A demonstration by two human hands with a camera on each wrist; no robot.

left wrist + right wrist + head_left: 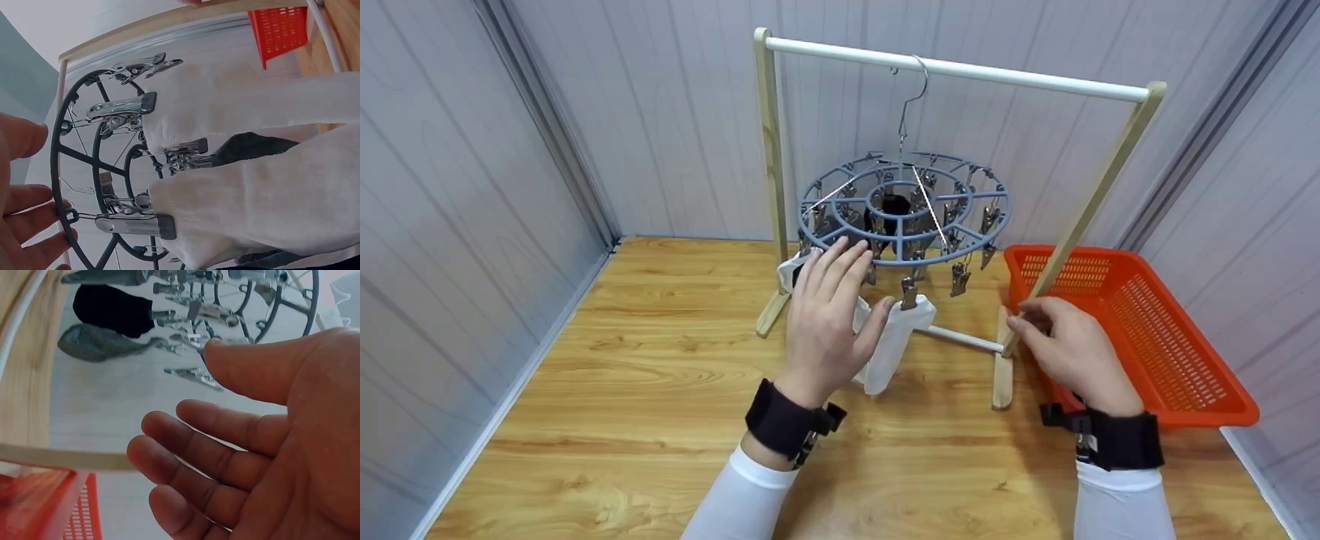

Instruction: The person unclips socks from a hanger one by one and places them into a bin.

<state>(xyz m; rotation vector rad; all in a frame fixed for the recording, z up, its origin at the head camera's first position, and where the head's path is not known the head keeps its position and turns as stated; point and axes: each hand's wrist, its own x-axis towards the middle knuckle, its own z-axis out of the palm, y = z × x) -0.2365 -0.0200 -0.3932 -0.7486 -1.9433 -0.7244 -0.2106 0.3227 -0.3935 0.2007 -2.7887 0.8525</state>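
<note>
A round grey-blue clip hanger hangs by its metal hook from a rod, with many metal clips around its rings. My left hand is at the near left edge of it, fingers extended; in the left wrist view its fingertips touch the outer ring, thumb apart. White socks hang from clips close by, one showing beside the thumb in the head view. My right hand is in the air near the stand's right leg, fingers loosely bent around nothing.
A wooden stand with a white rod carries the hanger. Behind its right leg sits a red plastic basket. A black sock and a grey sock hang on the hanger. Panel walls enclose the wooden tabletop.
</note>
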